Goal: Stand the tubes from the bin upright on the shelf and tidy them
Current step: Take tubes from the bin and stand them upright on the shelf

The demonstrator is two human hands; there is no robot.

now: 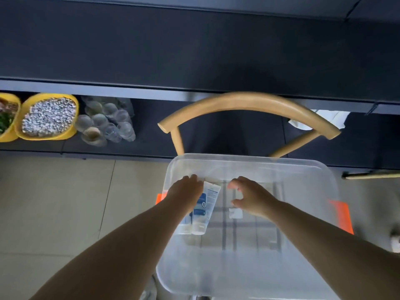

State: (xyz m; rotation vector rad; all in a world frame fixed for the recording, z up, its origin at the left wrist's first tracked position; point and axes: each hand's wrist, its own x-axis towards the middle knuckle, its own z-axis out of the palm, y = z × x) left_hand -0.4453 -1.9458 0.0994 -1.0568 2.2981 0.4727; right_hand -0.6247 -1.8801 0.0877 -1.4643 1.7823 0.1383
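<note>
Dark shelving (194, 50) runs across the far side of the room, above a pale tiled floor (65, 202).

Lower shelf, far left: yellow bowl of pale pebbles (48, 116), a second yellow bowl (8, 118) cut off at the edge, then a cluster of clear glasses (108, 120) lying in a heap.

Centre: wooden chair (244, 105) with a curved backrest, drawn up to the shelving; it serves as a stand, likely so the bin sits within reach of the shelf.

On the chair seat: clear plastic bin (303, 169) with orange latches.

Left hand (186, 191): reaches into the bin, fingers laid over the upper ends of the tubes; whether they curl round them I cannot tell.

Tubes (205, 208): two white-and-blue, side by side, flat on the bin floor, caps toward the person, directly under and just right of the left hand.

Right hand (249, 195): inside the bin, fingers and thumb loosely curved and apart, holding nothing, near the tubes but not touching.

No tube stands on the shelf yet.
</note>
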